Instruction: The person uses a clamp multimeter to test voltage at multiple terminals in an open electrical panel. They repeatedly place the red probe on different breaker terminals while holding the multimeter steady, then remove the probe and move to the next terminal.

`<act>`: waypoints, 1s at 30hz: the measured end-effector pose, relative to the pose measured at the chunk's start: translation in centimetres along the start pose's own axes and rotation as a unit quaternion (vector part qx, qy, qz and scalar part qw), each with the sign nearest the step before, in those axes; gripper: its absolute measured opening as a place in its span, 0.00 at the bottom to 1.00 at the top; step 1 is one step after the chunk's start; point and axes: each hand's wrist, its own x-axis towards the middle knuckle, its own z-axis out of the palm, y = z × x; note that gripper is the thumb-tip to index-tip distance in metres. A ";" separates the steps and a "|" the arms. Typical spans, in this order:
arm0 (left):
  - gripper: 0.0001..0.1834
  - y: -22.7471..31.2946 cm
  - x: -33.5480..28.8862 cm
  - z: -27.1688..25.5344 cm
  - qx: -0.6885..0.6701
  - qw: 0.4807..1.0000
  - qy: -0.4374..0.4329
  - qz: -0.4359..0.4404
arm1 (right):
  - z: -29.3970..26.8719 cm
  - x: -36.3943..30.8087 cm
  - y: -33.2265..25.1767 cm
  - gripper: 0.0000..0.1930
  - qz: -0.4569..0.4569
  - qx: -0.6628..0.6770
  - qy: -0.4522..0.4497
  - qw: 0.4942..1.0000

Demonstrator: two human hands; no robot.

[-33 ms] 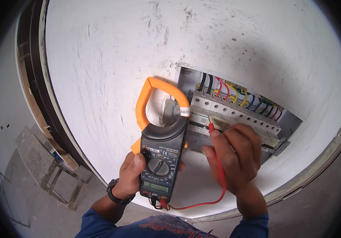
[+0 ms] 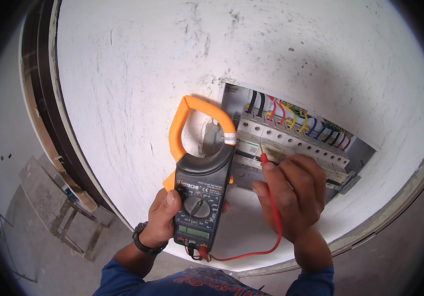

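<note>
Around: open breaker panel [image 2: 291, 143] set in my white wall [image 2: 172, 64].
Left hand [image 2: 161, 217]: gripping my clamp meter [image 2: 199, 192].
Right hand [image 2: 291, 195]: pinching red probe [image 2: 263, 159] against breakers.

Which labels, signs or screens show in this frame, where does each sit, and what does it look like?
Meter display: small greenish-grey rectangular screen low on the clamp meter, below its dial, in the left hand.
Clamp label: white band wrapped around the orange jaw's right end.
Breaker labels: small pale rectangular stickers on the white breakers in the wall panel, just above the right hand with its red probe.
</note>
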 end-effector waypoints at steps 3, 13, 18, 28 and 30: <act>0.50 0.0 0.0 0.1 0.001 1.000 0.003 -0.002 | 0.0 -0.1 0.3 0.18 0.004 -0.010 -0.002 1.000; 0.52 0.0 -0.7 0.6 -0.010 1.000 -0.001 -0.016 | -0.5 -0.6 1.4 0.21 0.025 0.002 -0.003 1.000; 0.54 -0.2 -1.1 1.9 -0.023 0.999 -0.004 -0.029 | -0.7 -0.6 1.7 0.22 0.020 0.004 0.002 1.000; 0.55 -0.4 -0.3 3.0 -0.028 0.999 -0.026 -0.036 | -0.4 -0.7 2.2 0.22 0.018 0.006 0.002 1.000; 0.55 -0.6 -0.2 3.1 -0.033 0.999 -0.025 -0.035 | -0.3 -0.6 2.1 0.21 0.010 0.002 0.005 1.000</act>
